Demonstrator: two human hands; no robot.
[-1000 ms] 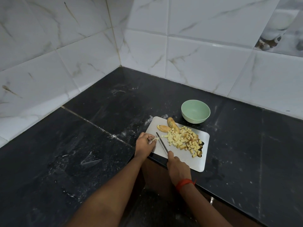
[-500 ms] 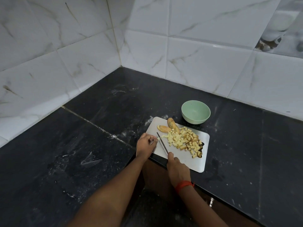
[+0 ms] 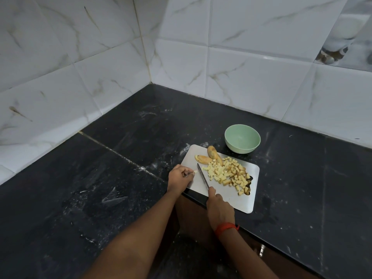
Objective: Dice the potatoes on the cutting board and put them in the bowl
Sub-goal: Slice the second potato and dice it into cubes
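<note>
We see a white cutting board [image 3: 231, 195] on the black counter [image 3: 120, 178], its near corner sticking out over the counter edge. A pile of diced potato [image 3: 225, 174] sits mid-board and spreads toward the right edge. Two bigger unpeeled potato pieces [image 3: 203, 158] lie at the far left corner, touching the pile. The green bowl [image 3: 242, 147] stands on the counter just beyond the board's far edge. All the dice we can see are on the board.

The left hand [image 3: 179, 178] is at the board's left edge, its fingers [image 3: 188, 174] curled and pinching a small potato bit [image 3: 194, 172]. The right hand [image 3: 219, 208] grips the knife [image 3: 202, 176] with closed fingers, and the handle is hidden inside the grip. The blade runs between the small bit and the pile, tip pointing away from us. There is a red thread [image 3: 226, 228] on the right wrist and a white tiled wall [image 3: 241, 57] behind.
</note>
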